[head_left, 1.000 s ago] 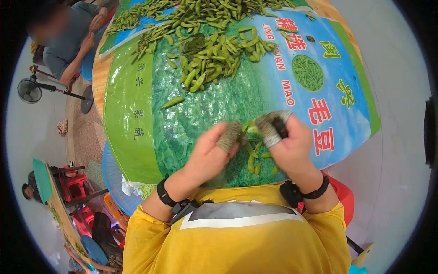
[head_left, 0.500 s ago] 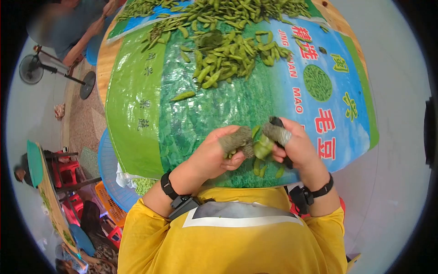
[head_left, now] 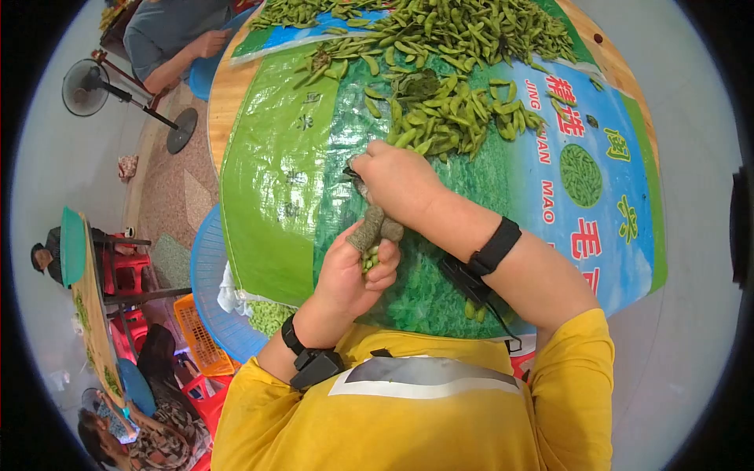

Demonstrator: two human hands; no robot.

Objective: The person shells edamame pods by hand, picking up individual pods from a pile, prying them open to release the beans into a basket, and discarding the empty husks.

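My left hand [head_left: 353,271] is closed around several shelled green soybeans [head_left: 370,257], low over the printed plastic sheet [head_left: 275,157]. Grey-green wraps cover its thumb and a finger. Crossing above it, my right hand [head_left: 397,179] reaches down to the sheet with its fingers curled together; a dark cover shows on a fingertip. Whatever lies under those fingers is hidden. A heap of soybean pods [head_left: 448,118] with a wilted leaf [head_left: 416,85] lies beyond my hands. A few green pieces [head_left: 474,311] rest below my right wrist.
A larger heap of pods [head_left: 479,31] covers the table's far end. Left of the table is a blue basket [head_left: 208,282] with shelled beans [head_left: 269,315] beside it. Further left stand a fan [head_left: 85,86] and an orange crate [head_left: 196,334]. Other people sit nearby.
My right hand has moved left across my left hand, onto the spot of a lone pod, which is now hidden. The greenish pod between my hands is gone from view. The view has shifted.
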